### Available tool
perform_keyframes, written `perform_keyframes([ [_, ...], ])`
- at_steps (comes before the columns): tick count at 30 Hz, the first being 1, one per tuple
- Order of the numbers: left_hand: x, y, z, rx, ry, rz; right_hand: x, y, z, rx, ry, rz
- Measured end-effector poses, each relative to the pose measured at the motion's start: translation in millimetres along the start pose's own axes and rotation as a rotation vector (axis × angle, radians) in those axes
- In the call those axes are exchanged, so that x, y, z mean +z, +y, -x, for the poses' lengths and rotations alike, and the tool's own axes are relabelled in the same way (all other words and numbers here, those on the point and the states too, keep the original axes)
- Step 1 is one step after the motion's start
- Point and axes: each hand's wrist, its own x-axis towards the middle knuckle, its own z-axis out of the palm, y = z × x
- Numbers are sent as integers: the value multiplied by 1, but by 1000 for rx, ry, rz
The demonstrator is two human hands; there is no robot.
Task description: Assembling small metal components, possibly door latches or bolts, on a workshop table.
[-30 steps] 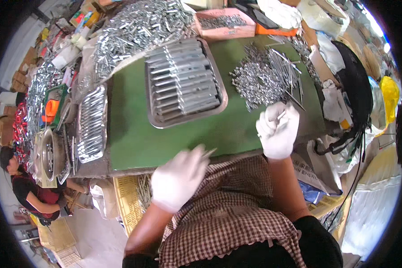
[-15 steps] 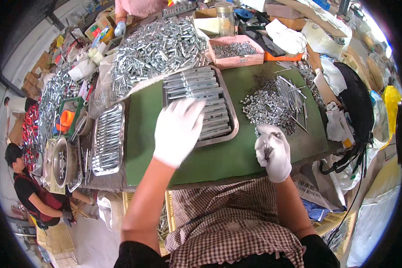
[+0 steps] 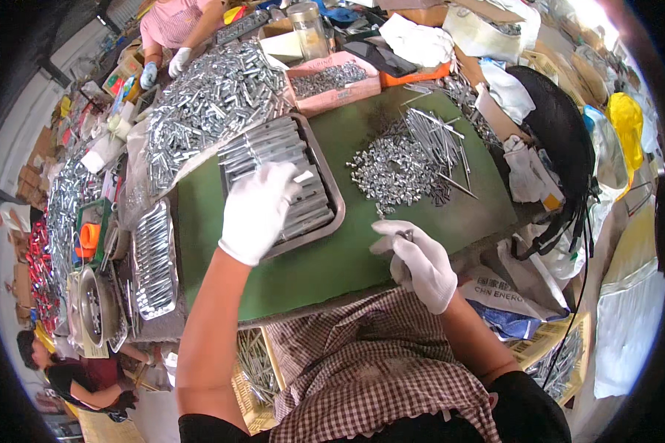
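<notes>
My left hand (image 3: 262, 210), in a white glove, is over the near left part of a metal tray (image 3: 336, 210) filled with a row of silver metal tubes (image 3: 303, 210). Its fingers are bent together, and a short bright metal piece (image 3: 303, 176) shows at the fingertips. Just in front of the mat's near edge, my gloved right hand (image 3: 421, 262) has its thumb and fingers pinched around a small dark metal part (image 3: 405, 235). Whatever lies deeper in that palm is hidden. Beyond it on the green mat lies a pile of small metal parts (image 3: 391, 173).
Long thin rods (image 3: 440, 140) lie beside the pile. A second tray of metal pins (image 3: 155, 258) sits at left. Farther back are a heap of metal tubes (image 3: 214, 111) and a pink box of small parts (image 3: 329, 85). A person (image 3: 181, 29) in pink works behind; another sits lower left.
The whole view has turned, shifting the table leftward. My right hand has loosened from a closed fist into a pinch, its fingers pointing left. The left hand remains over the tray, less blurred.
</notes>
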Motion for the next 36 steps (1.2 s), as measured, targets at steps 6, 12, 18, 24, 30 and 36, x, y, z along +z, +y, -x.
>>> perform_keyframes([
  [6,-4,72,32,214,-207,119,0,-3,-6,170,-10,-13],
  [12,1,75,60,123,-34,294,-2,5,-5,104,-22,332],
  [18,7,82,68,12,-34,394,-5,3,-6,7,-24,587],
  [24,14,87,68,-52,-7,421,-7,3,-7,-86,-43,575],
  [30,14,98,73,-82,-78,255,-29,5,-30,-439,15,880],
  [36,26,121,72,-123,-132,115,-45,-6,-101,-526,163,1246],
])
